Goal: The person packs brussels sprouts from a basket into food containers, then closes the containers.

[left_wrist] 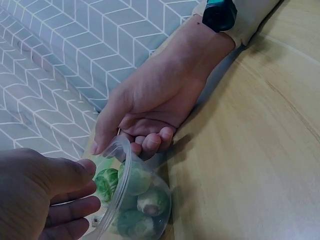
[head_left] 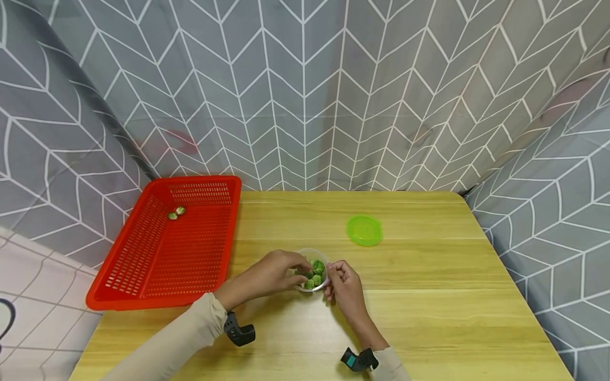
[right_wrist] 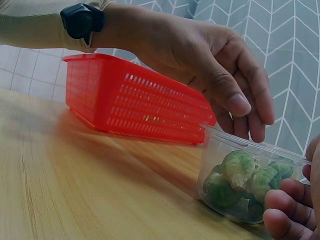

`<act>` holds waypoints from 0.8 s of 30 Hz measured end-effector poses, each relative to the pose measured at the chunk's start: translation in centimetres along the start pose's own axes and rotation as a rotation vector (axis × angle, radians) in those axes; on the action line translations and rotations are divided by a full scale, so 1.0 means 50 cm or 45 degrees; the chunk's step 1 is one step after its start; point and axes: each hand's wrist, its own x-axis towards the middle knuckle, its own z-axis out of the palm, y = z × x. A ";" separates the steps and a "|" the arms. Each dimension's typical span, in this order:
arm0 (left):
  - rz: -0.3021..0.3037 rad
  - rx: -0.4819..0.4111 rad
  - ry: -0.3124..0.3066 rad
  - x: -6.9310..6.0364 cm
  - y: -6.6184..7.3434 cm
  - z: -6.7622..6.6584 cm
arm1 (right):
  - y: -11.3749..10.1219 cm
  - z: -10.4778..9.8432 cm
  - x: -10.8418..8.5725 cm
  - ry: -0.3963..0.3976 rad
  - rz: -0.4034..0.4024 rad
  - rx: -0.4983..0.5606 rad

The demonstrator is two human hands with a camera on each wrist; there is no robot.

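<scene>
A clear plastic tub (right_wrist: 210, 142) stands on the table and holds several green Brussels sprouts (head_left: 317, 266). My right hand (head_left: 349, 293) pinches the tub's rim on its right side, thumb on top and fingers bent beneath. Over the tub's left side hangs my left hand (head_left: 280, 272), its fingers loosely bent and reaching down past the rim. In the right wrist view no sprout shows between the left thumb and fingers. Two more sprouts (head_left: 180, 210) lie in the far left corner of a red basket (head_left: 232, 233).
The slotted red basket takes up the table's left side, close to my left forearm. A green lid (head_left: 364, 230) lies flat beyond the tub, to the right. Grey patterned curtains (head_left: 305, 106) hang along the wooden table's (head_left: 429, 286) back and sides.
</scene>
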 end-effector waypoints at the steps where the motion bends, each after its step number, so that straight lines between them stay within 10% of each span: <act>1: -0.007 -0.004 0.005 -0.001 -0.001 -0.002 | -0.001 0.000 -0.001 0.000 -0.003 -0.001; 24: -0.087 0.063 0.311 -0.039 -0.055 -0.097 | -0.047 0.005 -0.015 -0.022 0.027 -0.040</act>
